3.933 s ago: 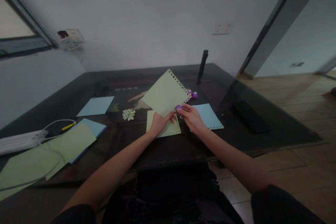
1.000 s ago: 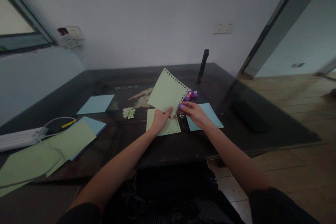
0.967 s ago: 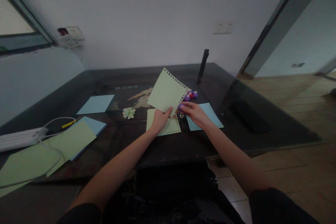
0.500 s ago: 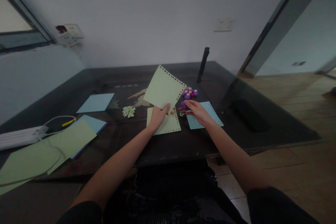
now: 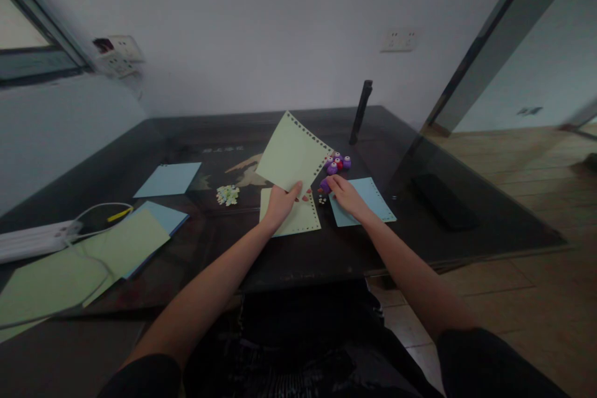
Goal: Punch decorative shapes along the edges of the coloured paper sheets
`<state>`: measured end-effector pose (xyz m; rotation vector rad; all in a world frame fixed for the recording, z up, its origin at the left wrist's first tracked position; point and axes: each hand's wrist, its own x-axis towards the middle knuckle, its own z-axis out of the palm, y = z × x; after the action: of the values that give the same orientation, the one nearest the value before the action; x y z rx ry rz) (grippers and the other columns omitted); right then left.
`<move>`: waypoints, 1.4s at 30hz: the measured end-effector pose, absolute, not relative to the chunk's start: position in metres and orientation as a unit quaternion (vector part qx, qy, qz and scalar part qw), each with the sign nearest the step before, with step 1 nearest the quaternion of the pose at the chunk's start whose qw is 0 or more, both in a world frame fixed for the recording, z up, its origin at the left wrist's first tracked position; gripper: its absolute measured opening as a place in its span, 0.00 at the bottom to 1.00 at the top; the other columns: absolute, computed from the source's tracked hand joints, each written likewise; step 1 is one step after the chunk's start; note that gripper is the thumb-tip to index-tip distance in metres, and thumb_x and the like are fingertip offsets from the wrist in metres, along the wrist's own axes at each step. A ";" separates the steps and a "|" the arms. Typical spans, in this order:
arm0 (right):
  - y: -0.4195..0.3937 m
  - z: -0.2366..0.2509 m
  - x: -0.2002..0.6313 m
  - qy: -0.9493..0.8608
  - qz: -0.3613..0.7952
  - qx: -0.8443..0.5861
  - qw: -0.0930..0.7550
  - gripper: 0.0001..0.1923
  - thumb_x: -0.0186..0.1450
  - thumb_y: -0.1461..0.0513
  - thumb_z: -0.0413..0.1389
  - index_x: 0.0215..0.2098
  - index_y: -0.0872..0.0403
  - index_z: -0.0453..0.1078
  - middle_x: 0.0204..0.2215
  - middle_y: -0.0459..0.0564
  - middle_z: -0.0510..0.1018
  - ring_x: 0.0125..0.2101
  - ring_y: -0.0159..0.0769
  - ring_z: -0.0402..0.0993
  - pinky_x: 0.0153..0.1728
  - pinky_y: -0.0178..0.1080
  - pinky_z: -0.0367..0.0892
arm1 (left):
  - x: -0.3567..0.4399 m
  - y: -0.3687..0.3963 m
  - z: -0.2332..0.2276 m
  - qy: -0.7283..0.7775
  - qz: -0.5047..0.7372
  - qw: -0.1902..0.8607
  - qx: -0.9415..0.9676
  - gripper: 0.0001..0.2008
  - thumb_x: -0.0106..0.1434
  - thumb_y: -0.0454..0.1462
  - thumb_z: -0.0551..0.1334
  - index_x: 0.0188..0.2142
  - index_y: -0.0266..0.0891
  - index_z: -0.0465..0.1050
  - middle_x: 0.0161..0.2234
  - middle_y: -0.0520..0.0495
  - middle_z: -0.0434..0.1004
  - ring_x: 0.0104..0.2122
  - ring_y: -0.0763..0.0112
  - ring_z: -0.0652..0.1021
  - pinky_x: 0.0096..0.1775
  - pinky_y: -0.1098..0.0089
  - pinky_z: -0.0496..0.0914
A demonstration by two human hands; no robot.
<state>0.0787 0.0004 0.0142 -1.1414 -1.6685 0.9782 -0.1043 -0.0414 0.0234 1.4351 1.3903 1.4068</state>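
Between the thumb and fingers of my left hand (image 5: 282, 204) is a pale green sheet (image 5: 291, 152), held tilted above the table. A row of small holes lines its upper right edge. Under it lies a second green sheet (image 5: 298, 222), also holed along its edges. My right hand (image 5: 347, 194) is closed round a small purple paper punch (image 5: 325, 185), just right of the raised sheet's lower corner and apart from it. Beneath that hand is a blue sheet (image 5: 373, 202) with holes along its right edge. Several purple punches (image 5: 332, 169) with white round tops and a red part stand behind.
A pile of tiny paper cut-outs (image 5: 227, 194) lies left of the sheets, and a few bits (image 5: 322, 200) by my right hand. A dark upright stick (image 5: 360, 113), a black flat object (image 5: 443, 202), a blue sheet (image 5: 168, 179), more green paper (image 5: 97, 258) and a white power strip (image 5: 37, 241) surround them.
My right hand's fingers have drawn in closer round the purple punch. The raised sheet stays in my left hand, nearly unmoved. The whole view has shifted slightly.
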 end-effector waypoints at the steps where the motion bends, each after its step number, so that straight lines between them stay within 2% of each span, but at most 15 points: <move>1: 0.001 0.013 0.079 -0.679 0.377 -0.460 0.431 0.18 0.61 0.46 0.52 0.30 0.51 0.69 0.26 0.46 0.76 0.30 0.37 0.70 0.32 0.38 0.62 | -0.104 -0.041 0.023 0.533 0.540 0.343 0.554 0.11 0.59 0.40 0.60 0.33 0.33 0.74 0.25 0.44 0.79 0.22 0.69 0.76 0.25 0.71 0.70; 8: -0.001 0.016 0.080 -0.695 0.346 -0.473 0.417 0.18 0.62 0.47 0.50 0.27 0.50 0.68 0.25 0.47 0.75 0.29 0.39 0.70 0.34 0.39 0.61 | -0.105 -0.040 0.021 0.535 0.538 0.339 0.556 0.11 0.59 0.41 0.60 0.32 0.34 0.74 0.24 0.45 0.79 0.21 0.70 0.75 0.24 0.72 0.70; 13: -0.001 0.019 0.080 -0.686 0.357 -0.465 0.431 0.18 0.63 0.48 0.49 0.28 0.52 0.69 0.25 0.47 0.76 0.28 0.36 0.69 0.30 0.38 0.61 | -0.104 -0.042 0.025 0.531 0.536 0.345 0.558 0.11 0.59 0.40 0.59 0.33 0.33 0.75 0.24 0.43 0.79 0.21 0.69 0.75 0.25 0.71 0.70; 18: -0.001 0.025 0.081 -0.625 0.448 -0.446 0.458 0.16 0.57 0.50 0.58 0.34 0.53 0.70 0.27 0.47 0.77 0.25 0.33 0.70 0.23 0.35 0.61 | -0.104 -0.044 0.026 0.539 0.535 0.342 0.554 0.13 0.59 0.41 0.60 0.34 0.32 0.75 0.25 0.42 0.79 0.22 0.68 0.75 0.25 0.71 0.69; 22: -0.006 0.029 0.082 -0.605 0.488 -0.417 0.471 0.19 0.54 0.52 0.62 0.41 0.52 0.71 0.26 0.45 0.74 0.24 0.31 0.70 0.23 0.34 0.63 | -0.107 -0.042 0.025 0.555 0.528 0.331 0.551 0.13 0.58 0.42 0.60 0.30 0.33 0.75 0.21 0.46 0.77 0.19 0.71 0.72 0.24 0.72 0.67; 26: -0.006 0.032 0.085 -0.576 0.502 -0.397 0.509 0.19 0.51 0.54 0.63 0.40 0.52 0.71 0.27 0.44 0.73 0.27 0.30 0.70 0.27 0.35 0.66 | -0.110 -0.041 0.025 0.558 0.514 0.321 0.567 0.14 0.58 0.43 0.58 0.25 0.33 0.73 0.17 0.48 0.73 0.18 0.73 0.69 0.24 0.73 0.64; 29: -0.001 0.038 0.093 -0.555 0.482 -0.396 0.550 0.22 0.48 0.56 0.65 0.40 0.52 0.71 0.32 0.46 0.75 0.29 0.31 0.71 0.29 0.36 0.67 | -0.113 -0.041 0.025 0.561 0.502 0.305 0.583 0.17 0.58 0.43 0.57 0.18 0.35 0.68 0.15 0.50 0.69 0.17 0.75 0.68 0.24 0.74 0.62; 34: 0.024 0.056 0.118 -0.519 0.446 -0.407 0.606 0.26 0.49 0.55 0.65 0.44 0.52 0.66 0.32 0.47 0.77 0.25 0.30 0.71 0.29 0.37 0.68 | -0.116 -0.038 0.024 0.536 0.545 0.318 0.562 0.12 0.57 0.43 0.60 0.25 0.36 0.67 0.16 0.54 0.67 0.18 0.76 0.68 0.23 0.75 0.61; 36: 0.041 0.058 0.127 -0.523 0.421 -0.415 0.614 0.25 0.51 0.53 0.63 0.43 0.53 0.64 0.34 0.48 0.78 0.25 0.31 0.72 0.28 0.37 0.69 | -0.117 -0.036 0.023 0.521 0.562 0.335 0.548 0.12 0.56 0.43 0.61 0.29 0.36 0.67 0.17 0.54 0.67 0.18 0.76 0.68 0.23 0.75 0.60; 39: 0.068 0.050 0.137 -0.567 0.352 -0.479 0.570 0.20 0.54 0.52 0.60 0.40 0.54 0.66 0.35 0.50 0.78 0.27 0.34 0.74 0.29 0.38 0.69 | -0.117 -0.035 0.022 0.508 0.576 0.350 0.536 0.12 0.56 0.44 0.62 0.31 0.36 0.67 0.18 0.55 0.68 0.18 0.77 0.68 0.23 0.75 0.60; 42: 0.085 0.033 0.139 -0.641 0.225 -0.575 0.456 0.11 0.55 0.57 0.61 0.34 0.55 0.70 0.32 0.50 0.78 0.33 0.38 0.74 0.36 0.40 0.69 | -0.118 -0.034 0.020 0.505 0.583 0.352 0.530 0.12 0.56 0.43 0.62 0.32 0.36 0.66 0.19 0.55 0.68 0.18 0.77 0.68 0.22 0.76 0.61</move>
<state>0.1394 0.0855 0.0328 -1.4170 -1.5802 0.5557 -0.1180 -0.0342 0.0203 1.3714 1.3081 1.5100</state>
